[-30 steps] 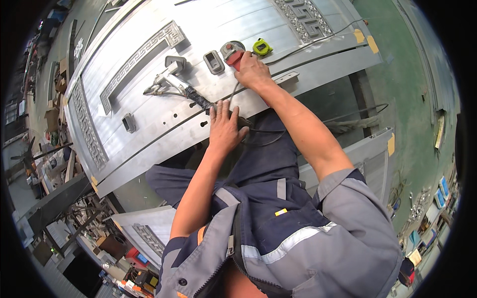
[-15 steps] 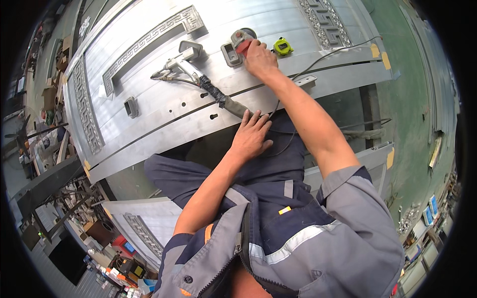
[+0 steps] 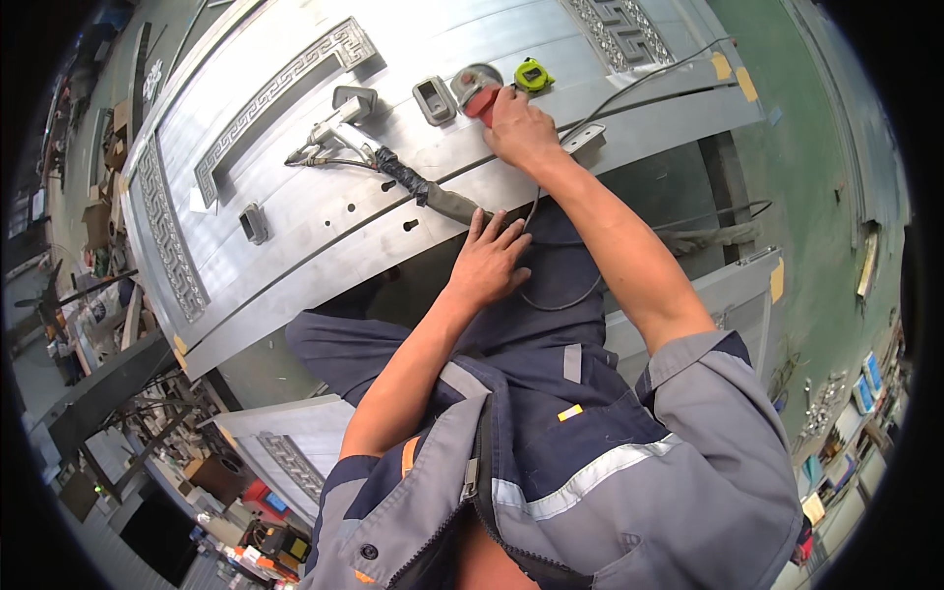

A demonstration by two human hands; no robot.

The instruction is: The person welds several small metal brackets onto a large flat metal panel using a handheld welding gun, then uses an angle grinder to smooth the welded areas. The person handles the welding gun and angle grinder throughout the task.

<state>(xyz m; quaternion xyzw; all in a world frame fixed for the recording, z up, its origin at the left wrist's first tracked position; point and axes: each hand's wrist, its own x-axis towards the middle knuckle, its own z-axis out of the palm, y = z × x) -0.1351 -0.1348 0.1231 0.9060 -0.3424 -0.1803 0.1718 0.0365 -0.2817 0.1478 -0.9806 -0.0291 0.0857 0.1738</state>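
My right hand (image 3: 521, 126) grips a small red angle grinder (image 3: 480, 96) by its body, its grey head and disc close over the silver metal door panel (image 3: 295, 118). Fingers spread, my left hand (image 3: 489, 258) rests at the panel's near edge against the sleeved hose of a welding torch (image 3: 433, 192). The torch lies on the panel, its grip wrapped in black tape. Just left of the grinder sits an oval metal fitting (image 3: 434, 100), with a lime-green tape measure (image 3: 533, 76) on the other side. A thin dark cable (image 3: 629, 87) crosses the panel at right.
Left of the torch stands another small fitting (image 3: 253, 223); a flat slotted plate (image 3: 584, 137) lies right of my right wrist. A raised key-pattern strip (image 3: 285, 93) stands on the panel. Green floor (image 3: 787, 147) runs along the right, cluttered shelves at left.
The grinder in my right hand has shifted right and nearer across the panel, away from the oval fitting. The whole view has shifted slightly. My left hand stays by the hose.
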